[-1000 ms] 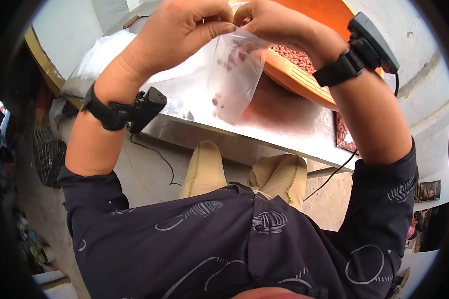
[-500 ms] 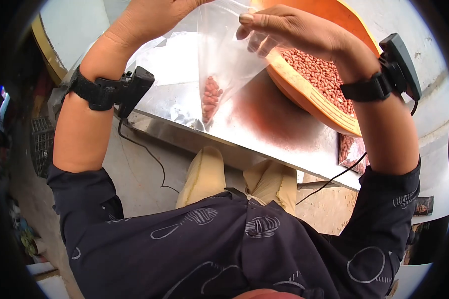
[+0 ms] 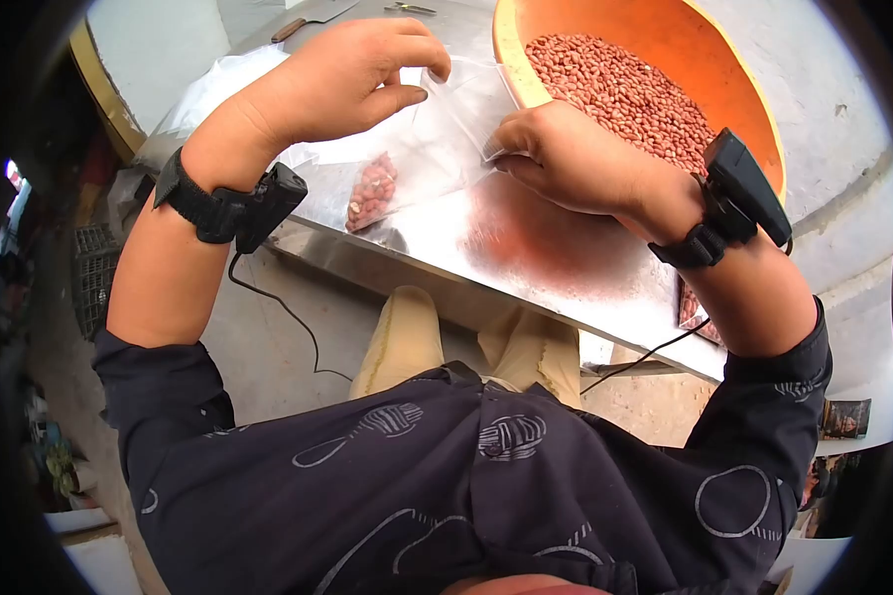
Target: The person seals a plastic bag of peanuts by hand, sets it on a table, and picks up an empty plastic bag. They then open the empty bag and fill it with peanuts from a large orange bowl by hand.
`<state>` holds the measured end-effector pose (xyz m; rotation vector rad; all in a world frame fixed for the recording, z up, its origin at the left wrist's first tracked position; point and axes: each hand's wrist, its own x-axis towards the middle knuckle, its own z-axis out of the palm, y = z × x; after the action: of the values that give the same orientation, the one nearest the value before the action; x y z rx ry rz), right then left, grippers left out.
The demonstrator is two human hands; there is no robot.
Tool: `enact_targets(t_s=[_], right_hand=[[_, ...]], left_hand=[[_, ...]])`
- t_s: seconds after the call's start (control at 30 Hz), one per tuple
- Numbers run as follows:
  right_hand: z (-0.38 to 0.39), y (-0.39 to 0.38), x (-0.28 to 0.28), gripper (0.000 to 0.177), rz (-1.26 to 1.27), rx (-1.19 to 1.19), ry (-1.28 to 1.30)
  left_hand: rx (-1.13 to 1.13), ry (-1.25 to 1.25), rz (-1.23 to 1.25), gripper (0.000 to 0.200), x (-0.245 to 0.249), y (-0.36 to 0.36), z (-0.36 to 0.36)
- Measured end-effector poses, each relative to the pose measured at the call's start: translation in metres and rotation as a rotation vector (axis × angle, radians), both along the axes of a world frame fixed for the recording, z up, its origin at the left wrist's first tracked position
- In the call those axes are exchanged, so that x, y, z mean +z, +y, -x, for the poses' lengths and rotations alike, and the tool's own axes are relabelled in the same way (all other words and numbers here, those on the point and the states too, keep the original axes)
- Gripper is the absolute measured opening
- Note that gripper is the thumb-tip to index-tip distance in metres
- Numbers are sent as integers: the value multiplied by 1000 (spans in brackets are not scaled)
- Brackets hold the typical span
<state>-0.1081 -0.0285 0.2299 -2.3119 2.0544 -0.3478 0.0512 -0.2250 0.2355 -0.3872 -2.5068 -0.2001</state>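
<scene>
A clear plastic bag (image 3: 451,139) is stretched between my two hands over the metal table, its mouth toward the far side. Red-skinned peanuts (image 3: 372,193) sit in its lower left corner. My left hand (image 3: 352,79) is curled at the bag's upper left edge, thumb a little apart from the index finger. My right hand (image 3: 575,159) pinches the upper right edge, fingers folded under. Just beyond it stands an orange basin (image 3: 754,109) holding many loose peanuts (image 3: 615,94).
The metal table (image 3: 437,248) has a reddish dusty patch (image 3: 536,238). A filled peanut packet (image 3: 697,309) lies at its right edge, partly behind my forearm. Thin clear plastic (image 3: 228,84) is heaped at left, near a wooden-handled blade (image 3: 288,30). A small metal tool (image 3: 409,8) lies farther back.
Both hands have come lower, nearer my body, with the bag. The bag's peanut-filled corner has swung left and up. My right hand has turned and closed its fingers on the bag's edge.
</scene>
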Motion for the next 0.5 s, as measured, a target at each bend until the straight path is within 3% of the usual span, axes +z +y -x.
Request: enact_targets(t_s=[0.2,0.37,0.43,0.5], right_hand=[[-4,-6,41,19,52,40,30],[59,0,51,33,67,25,-567],[109,5,58,35,79,-230,-459],[132,14,62,40,-65,-469,-293]], left_hand=[[-27,57,88,12,19,-14,-3],[-22,53,119,11,7,-16,10],[-17,54,112,11,7,-15,11],[-6,51,95,11,9,-11,9]])
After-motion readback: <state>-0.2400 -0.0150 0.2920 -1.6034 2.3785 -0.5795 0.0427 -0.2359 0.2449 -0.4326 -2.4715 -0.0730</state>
